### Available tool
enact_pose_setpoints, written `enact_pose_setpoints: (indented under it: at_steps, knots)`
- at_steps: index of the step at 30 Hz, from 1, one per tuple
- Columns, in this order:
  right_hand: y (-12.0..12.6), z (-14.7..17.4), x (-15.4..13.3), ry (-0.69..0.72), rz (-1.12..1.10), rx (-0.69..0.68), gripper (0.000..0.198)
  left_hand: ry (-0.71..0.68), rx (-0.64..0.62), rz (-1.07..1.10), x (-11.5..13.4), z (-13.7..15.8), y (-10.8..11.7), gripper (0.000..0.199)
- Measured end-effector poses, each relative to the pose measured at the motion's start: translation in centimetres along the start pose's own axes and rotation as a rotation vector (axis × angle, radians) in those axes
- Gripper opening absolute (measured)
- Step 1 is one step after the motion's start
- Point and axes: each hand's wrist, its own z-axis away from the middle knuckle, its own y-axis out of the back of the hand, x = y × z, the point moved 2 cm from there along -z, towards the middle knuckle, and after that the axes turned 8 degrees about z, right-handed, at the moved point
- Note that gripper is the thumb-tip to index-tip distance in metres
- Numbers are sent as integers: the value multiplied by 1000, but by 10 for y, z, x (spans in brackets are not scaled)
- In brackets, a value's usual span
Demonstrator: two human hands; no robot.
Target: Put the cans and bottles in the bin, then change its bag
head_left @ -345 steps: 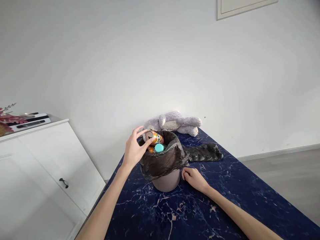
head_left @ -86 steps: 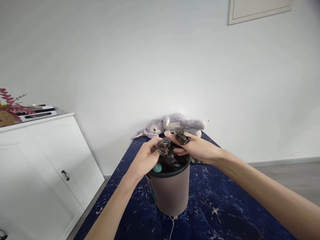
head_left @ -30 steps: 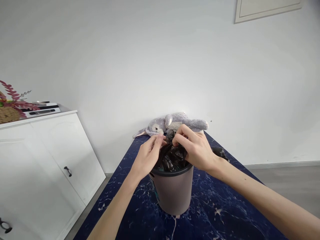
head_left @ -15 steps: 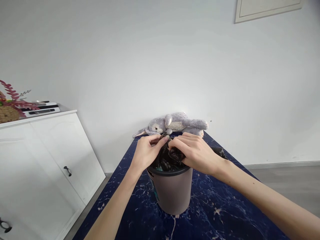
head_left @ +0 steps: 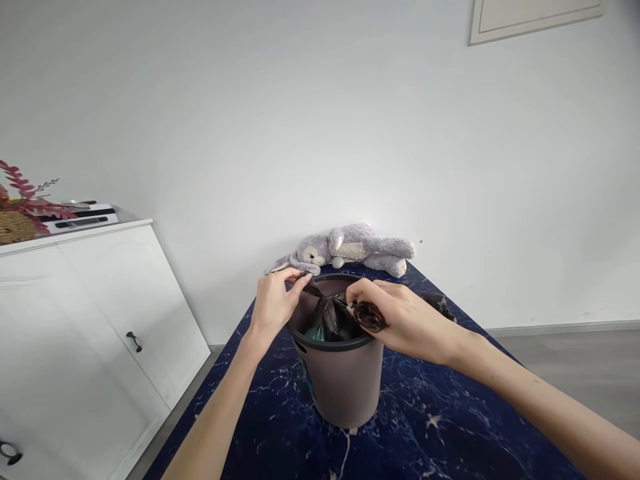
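Observation:
A brownish-grey trash bin [head_left: 345, 383] with a dark rim stands upright on the blue marbled table. Inside it sits a black plastic garbage bag [head_left: 331, 321], its top gathered together near the rim. My left hand [head_left: 276, 299] pinches one end of the bag at the bin's left far side. At the right side, my right hand [head_left: 393, 313] is closed around another bunched part of the bag. Between the two hands the plastic is drawn out to both sides. More black plastic [head_left: 437, 303] lies on the table behind my right wrist, partly hidden.
A grey plush rabbit [head_left: 350, 248] lies on its side at the table's far end, against the wall. The dark blue table [head_left: 410, 427] runs toward me. On the left is a white cabinet [head_left: 100, 320], with a wicker basket [head_left: 17, 227] of red leaves on top.
My hands have moved apart, the left one to the left and the right one slightly right. The bag's ends are stretched between them, and more of the bin's inside shows.

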Motion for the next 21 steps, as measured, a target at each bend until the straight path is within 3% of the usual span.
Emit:
enact_pose_setpoints:
  at_steps: [9, 13, 21]
  knots:
    - [7, 7, 12, -203, -139, -30, 21, 87, 107, 18, -27, -1, 11, 34]
    - [13, 5, 12, -211, -142, -28, 10, 89, 149, 51, -31, 1, 14, 37]
    - [12, -19, 16, -174, -16, -152, 21, 99, 133, 238, -25, 12, 15, 46]
